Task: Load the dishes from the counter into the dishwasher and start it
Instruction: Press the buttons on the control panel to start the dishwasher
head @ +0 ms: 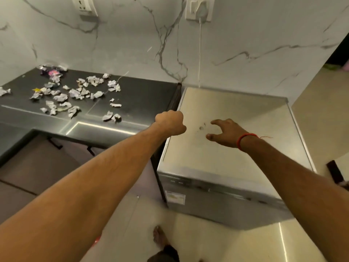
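Steel-grey, the dishwasher [226,148] stood shut beside the dark counter [147,95], where crumpled paper scraps [75,93] lay scattered. Above its top the left hand [171,122] was balled into an empty fist, and the right hand [225,132] hovered spread-fingered nearby, holding nothing.

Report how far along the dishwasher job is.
Done: nothing that shows. The dishwasher is closed, with no dishes in view. The dark counter holds only crumpled paper scraps. In hand: nothing visible; the left hand is a fist near the dishwasher's top edge, and the right hand hovers open over its top. Left: open the door, load dishes, start it.
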A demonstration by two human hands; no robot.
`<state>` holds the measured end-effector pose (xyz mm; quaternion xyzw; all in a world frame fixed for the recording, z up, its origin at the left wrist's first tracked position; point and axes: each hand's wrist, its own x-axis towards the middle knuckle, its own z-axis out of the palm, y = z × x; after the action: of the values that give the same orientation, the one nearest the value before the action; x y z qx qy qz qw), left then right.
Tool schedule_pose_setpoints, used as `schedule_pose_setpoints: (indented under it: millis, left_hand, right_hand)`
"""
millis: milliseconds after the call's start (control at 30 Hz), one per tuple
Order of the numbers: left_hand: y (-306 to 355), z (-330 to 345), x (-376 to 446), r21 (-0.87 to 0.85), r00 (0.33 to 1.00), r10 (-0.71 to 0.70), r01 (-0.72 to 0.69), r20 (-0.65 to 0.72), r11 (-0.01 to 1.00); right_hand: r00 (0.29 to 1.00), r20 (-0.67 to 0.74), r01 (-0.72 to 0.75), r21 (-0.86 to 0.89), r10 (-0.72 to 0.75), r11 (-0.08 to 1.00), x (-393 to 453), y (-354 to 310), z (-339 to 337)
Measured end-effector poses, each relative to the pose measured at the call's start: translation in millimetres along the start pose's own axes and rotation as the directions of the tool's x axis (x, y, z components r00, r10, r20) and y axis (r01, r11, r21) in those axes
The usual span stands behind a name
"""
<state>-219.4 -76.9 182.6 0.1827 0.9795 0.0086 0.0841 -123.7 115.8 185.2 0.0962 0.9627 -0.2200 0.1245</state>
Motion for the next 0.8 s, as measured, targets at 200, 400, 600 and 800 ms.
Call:
schedule_pose_setpoints:
  millis: [200,400,600,800]
  left_hand:
    - [-11,44,-56,-0.186,0.994,-0.015,0.035,0.11,0.982]
    - [-20,101,-112,-0.713,0.982,-0.023,0.152,0.187,0.685]
    - [-33,178,-168,-0.884,0.954,-0.008,0.282,0.3,0.374]
    - [-37,235,-201,-0.902,0.936,-0.008,0.342,0.353,0.264]
  right_hand:
    - [1.0,0.001,-0.03,0.087,0.03,0.996,-45,9,50]
    - [0.986,-0.145,-0.041,0.295,0.088,0.954,-92,1,111]
    - [0.967,-0.133,-0.121,0.515,0.218,0.849,-125,-13,193]
    - [0.926,0.003,-0.211,0.834,0.378,0.51,-154,-21,266]
